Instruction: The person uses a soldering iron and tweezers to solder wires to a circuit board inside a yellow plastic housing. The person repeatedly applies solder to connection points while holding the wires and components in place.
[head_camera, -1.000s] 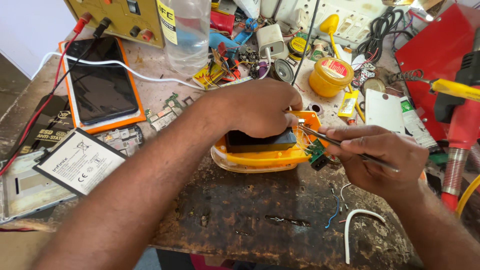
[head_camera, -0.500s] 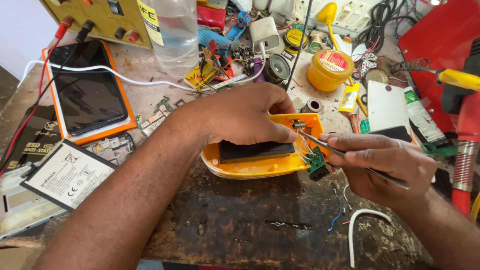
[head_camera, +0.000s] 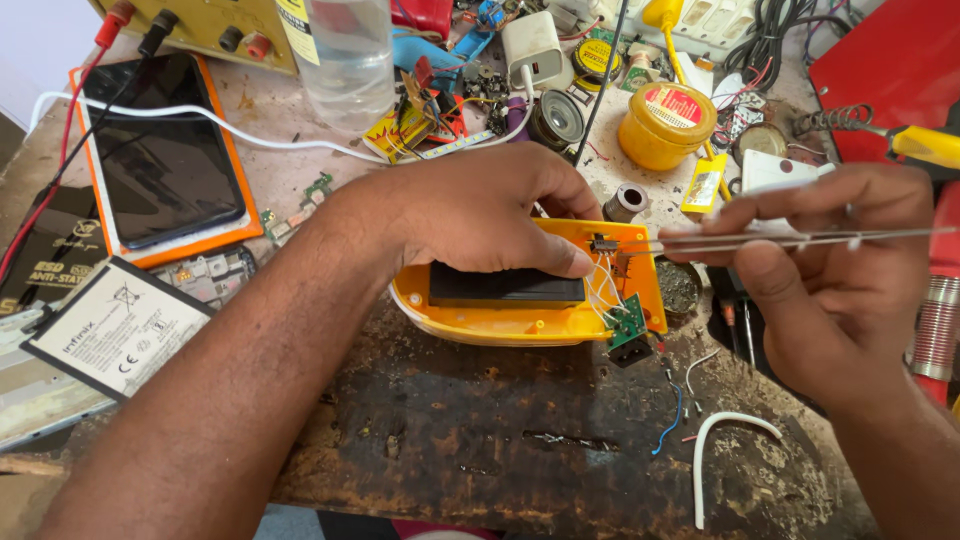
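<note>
Left hand (head_camera: 490, 215) is clamped down on the yellow plastic device shell (head_camera: 530, 320), fingers curled over its far rim, thumb on the black rectangular cell (head_camera: 505, 287) seated inside. Shell sits mid-bench on the scorched wooden worktop (head_camera: 500, 440), same spot as half a second ago; the left-hand grip hasn't changed.

Right hand (head_camera: 830, 260) pinches thin metal tweezers (head_camera: 790, 240), fingers closed on the shaft. Change from the earlier frame: the hand has lifted up and away to the right, off the shell's right edge. The tweezers now lie near horizontal, tips at the small dark component (head_camera: 603, 243) on the shell's top right corner. Before, they angled down toward the small green circuit board (head_camera: 628, 322).

That board hangs off the shell's lower right corner on white wires (head_camera: 603, 290).

Nearby: orange-cased phone (head_camera: 165, 155) at left, yellow round tin (head_camera: 668, 125) behind the shell.
</note>
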